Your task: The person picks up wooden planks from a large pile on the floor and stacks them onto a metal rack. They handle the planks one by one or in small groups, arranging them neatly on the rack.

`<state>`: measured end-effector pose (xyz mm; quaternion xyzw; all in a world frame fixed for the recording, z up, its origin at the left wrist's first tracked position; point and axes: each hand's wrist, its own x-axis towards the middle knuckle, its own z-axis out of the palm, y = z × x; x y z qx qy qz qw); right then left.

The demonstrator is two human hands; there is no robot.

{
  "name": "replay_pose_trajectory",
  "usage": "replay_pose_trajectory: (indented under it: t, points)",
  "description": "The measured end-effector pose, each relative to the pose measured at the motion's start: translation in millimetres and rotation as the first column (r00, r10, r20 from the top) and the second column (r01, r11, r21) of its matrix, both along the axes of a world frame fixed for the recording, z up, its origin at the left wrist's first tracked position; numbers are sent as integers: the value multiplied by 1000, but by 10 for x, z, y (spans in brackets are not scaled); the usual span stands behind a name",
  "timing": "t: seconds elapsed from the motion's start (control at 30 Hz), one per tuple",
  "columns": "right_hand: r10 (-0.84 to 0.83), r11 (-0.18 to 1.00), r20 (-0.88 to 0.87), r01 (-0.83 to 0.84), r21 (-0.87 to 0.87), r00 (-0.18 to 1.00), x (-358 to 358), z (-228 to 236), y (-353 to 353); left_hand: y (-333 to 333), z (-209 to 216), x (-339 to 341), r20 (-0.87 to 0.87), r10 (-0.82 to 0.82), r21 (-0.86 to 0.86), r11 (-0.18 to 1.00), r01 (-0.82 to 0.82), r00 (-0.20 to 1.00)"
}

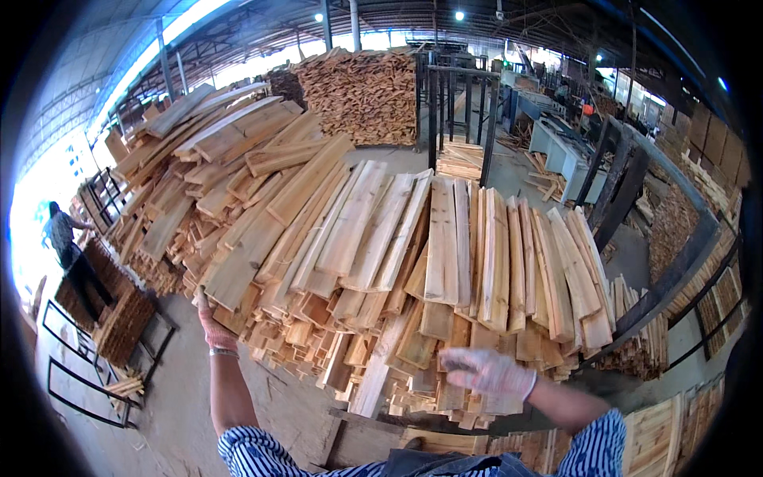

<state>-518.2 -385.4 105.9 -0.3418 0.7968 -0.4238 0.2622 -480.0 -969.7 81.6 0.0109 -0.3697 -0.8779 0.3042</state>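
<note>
My left hand (217,330), in a pinkish knit glove, is at the near left corner of a wide wooden board (246,274). Its fingers grip the board's end, partly hidden beneath it. My right hand (497,375), in a whitish glove with darkened fingertips, hangs in front of the near ends of the stacked boards. Motion smears its fingers, so I cannot make out whether they hold anything. Between and beyond both hands spreads a big pile of sawn boards (362,230), lying lengthwise away from me, with many uneven ends jutting toward me.
A higher heap of boards (230,151) rises at the far left. Black metal frames (668,294) stand on the right, a large wood stack (358,95) behind. At left, another person (67,246) stands near a stack and low metal racks (87,389). More planks (652,433) lie at lower right.
</note>
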Motion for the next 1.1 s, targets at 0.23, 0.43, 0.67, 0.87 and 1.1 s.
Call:
replay_pose_trajectory:
  t: [0.23,0.43,0.67,0.87,1.1]
  points:
    - [-76,940,202,138,-313,976,-1168,1099,-1055,1307,664,-249,112,-129,-116,983,142,985]
    - [-18,976,-724,169,136,690,-2779,1211,-1868,2648,911,-718,224,90,-172,984,-51,970]
    - [-70,976,142,97,-193,987,-2729,1108,-2691,1782,1028,-653,-71,-196,217,954,207,978]
    - [-181,958,274,233,-170,945,-2600,1152,-2799,1725,1296,-1254,15,-503,112,860,498,864]
    - [-236,885,321,339,-318,917,-2527,1014,-3049,1425,1136,-1312,104,-399,32,917,397,911]
